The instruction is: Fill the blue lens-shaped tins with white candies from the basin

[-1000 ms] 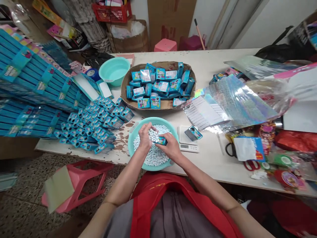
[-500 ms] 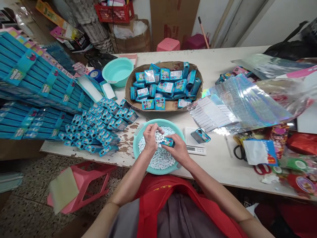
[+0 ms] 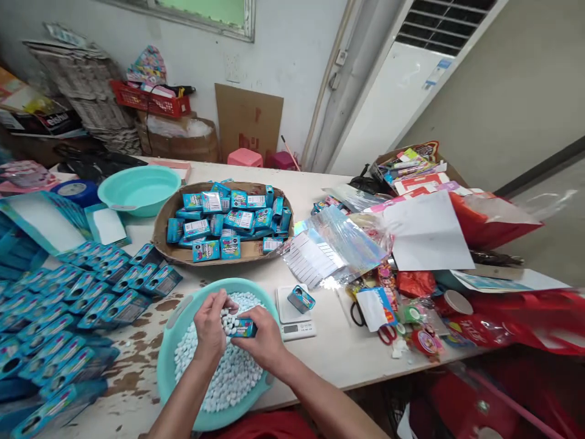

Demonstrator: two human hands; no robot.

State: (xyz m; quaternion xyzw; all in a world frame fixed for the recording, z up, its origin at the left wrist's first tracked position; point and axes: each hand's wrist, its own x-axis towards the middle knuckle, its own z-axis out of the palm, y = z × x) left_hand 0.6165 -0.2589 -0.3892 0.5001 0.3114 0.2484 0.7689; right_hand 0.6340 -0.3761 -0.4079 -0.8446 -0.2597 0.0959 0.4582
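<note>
Over a turquoise basin (image 3: 165,360) of small white candies (image 3: 228,384), my two hands meet. My left hand (image 3: 211,326) is curled around a handful of the candies, some of them showing at its palm side. Between the thumb and fingers of my right hand (image 3: 265,341) is a small blue candy box (image 3: 244,328), lying sideways with one end against those candies. That end of the box is partly hidden by the candies and fingers. Right of the basin, another blue box (image 3: 301,299) rests on a white digital scale (image 3: 297,330).
A cardboard tray (image 3: 158,235) of blue boxes stands behind the basin. Several open-ended boxes (image 3: 125,305) crowd the left of the table. An empty turquoise basin (image 3: 139,189) sits at the back left. Scissors (image 3: 387,334), holographic sheets (image 3: 347,244) and packets lie right.
My view has swung up and to the right, so the wall and air conditioner show. My hands stay together over the basin, still holding the candies and the box.
</note>
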